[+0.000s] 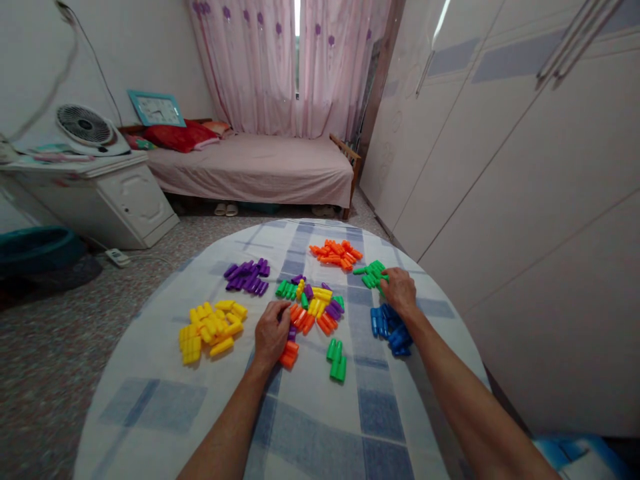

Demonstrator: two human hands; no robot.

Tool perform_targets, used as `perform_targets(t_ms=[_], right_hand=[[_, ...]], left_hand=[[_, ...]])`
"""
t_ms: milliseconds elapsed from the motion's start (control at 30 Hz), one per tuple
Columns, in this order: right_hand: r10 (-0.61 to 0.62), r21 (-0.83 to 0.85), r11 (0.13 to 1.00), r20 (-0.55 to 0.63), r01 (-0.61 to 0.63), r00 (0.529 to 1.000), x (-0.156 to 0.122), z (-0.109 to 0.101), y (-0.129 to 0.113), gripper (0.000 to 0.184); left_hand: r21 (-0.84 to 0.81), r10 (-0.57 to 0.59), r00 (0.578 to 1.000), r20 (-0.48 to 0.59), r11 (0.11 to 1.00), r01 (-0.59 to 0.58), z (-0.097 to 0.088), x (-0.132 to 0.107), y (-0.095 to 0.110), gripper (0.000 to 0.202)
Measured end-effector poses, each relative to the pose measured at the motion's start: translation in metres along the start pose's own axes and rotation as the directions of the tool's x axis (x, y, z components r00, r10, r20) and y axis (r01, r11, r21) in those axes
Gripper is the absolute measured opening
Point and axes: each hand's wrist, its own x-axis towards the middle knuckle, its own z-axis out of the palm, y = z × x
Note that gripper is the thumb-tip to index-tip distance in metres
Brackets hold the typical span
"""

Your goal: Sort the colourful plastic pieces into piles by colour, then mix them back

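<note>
My left hand (pixel 271 333) rests on the table with curled fingers, beside a multicoloured group of plastic blocks (pixel 316 307); what it holds, if anything, is hidden. An orange block cluster (pixel 289 355) lies against its right side. My right hand (pixel 400 290) reaches to the pile of green plastic blocks (pixel 373 273), its fingertips closed on a green block at the pile's near edge. Under the right wrist sits a pile of blue blocks (pixel 393 328). A few joined green blocks (pixel 337 360) lie apart, between my forearms.
Around the round table's checked cloth (pixel 320 433) lie piles of yellow blocks (pixel 213 327), purple blocks (pixel 247 275) and orange blocks (pixel 336 254). Beyond stand a bed (pixel 265 167), a white cabinet (pixel 130 200) with a fan (pixel 86 125), and a wardrobe (pixel 540 200) on the right.
</note>
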Motion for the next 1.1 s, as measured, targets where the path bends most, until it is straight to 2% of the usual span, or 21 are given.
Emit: perform_targets(t_ms=[100, 200, 300, 367, 500, 600, 667, 767, 833, 967, 1100], right_hand=[[-0.226, 0.145, 0.963, -0.021, 0.226, 0.974, -0.008, -0.007, -0.018, 0.025], [-0.483, 0.321, 0.841, 0.081, 0.436, 0.872, -0.02, -0.005, -0.039, 0.031], [-0.614, 0.398, 0.761, 0.184, 0.512, 0.768, -0.033, 0.006, -0.055, 0.044], [-0.639, 0.409, 0.744, 0.207, 0.528, 0.741, -0.039, 0.014, -0.06, 0.051], [-0.586, 0.381, 0.787, 0.213, 0.486, 0.782, -0.046, 0.023, -0.064, 0.047], [-0.546, 0.299, 0.826, 0.217, 0.477, 0.809, -0.045, 0.018, -0.061, 0.04], [-0.493, 0.214, 0.865, 0.185, 0.454, 0.85, -0.04, 0.01, -0.054, 0.038], [-0.306, 0.088, 0.95, 0.07, 0.3, 0.949, -0.02, -0.003, -0.039, 0.035], [-0.15, 0.018, 0.989, 0.015, 0.15, 0.989, -0.002, -0.009, -0.026, 0.033], [0.058, -0.059, 0.997, 0.026, -0.056, 0.998, 0.027, -0.01, -0.003, 0.035], [0.078, -0.066, 0.995, 0.099, -0.071, 0.992, 0.036, -0.002, 0.006, 0.034]], left_hand=[[0.01, 0.004, 1.0, -0.007, 1.0, -0.004, 0.0, 0.0, 0.0, 0.024], [0.007, 0.01, 1.0, -0.009, 1.0, -0.01, 0.0, 0.0, -0.001, 0.024], [-0.003, 0.009, 1.0, 0.001, 1.0, -0.009, 0.0, -0.001, -0.002, 0.024], [-0.002, 0.006, 1.0, 0.008, 1.0, -0.006, 0.0, 0.0, -0.003, 0.025], [-0.002, -0.002, 1.0, 0.017, 1.0, 0.002, 0.001, 0.001, -0.004, 0.026], [-0.003, -0.01, 1.0, 0.015, 1.0, 0.01, 0.001, 0.001, -0.003, 0.027], [-0.004, -0.014, 1.0, 0.013, 1.0, 0.014, 0.001, 0.001, -0.002, 0.027], [-0.006, -0.014, 1.0, 0.011, 1.0, 0.014, 0.001, 0.001, -0.002, 0.027], [-0.004, -0.01, 1.0, 0.011, 1.0, 0.01, 0.001, 0.002, -0.002, 0.027], [0.002, -0.011, 1.0, 0.009, 1.0, 0.011, 0.001, 0.002, -0.002, 0.026], [0.015, -0.011, 1.0, 0.007, 1.0, 0.011, 0.001, 0.001, -0.001, 0.025]])
